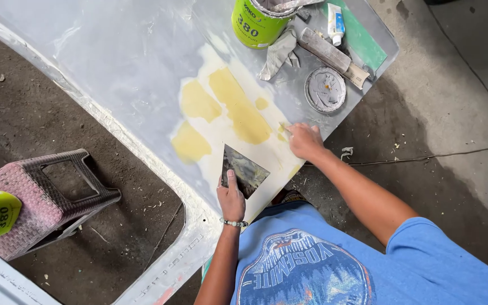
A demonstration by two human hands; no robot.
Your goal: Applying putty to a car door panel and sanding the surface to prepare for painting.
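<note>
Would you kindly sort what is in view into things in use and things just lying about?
In use: left hand holding flat grey metal spreader blade; right hand on grey car panel; yellow filler patches.

Lying about: green filler tin, round grey lid, pink woven stool.

Green can, pink stool

Can, rag and lid crowd the panel's far end.

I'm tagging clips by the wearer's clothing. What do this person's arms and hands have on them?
Both forearms are bare, no gloves. The left hand has a beaded bracelet at the wrist. The right hand wears nothing; a short blue T-shirt sleeve covers that upper arm.
</note>
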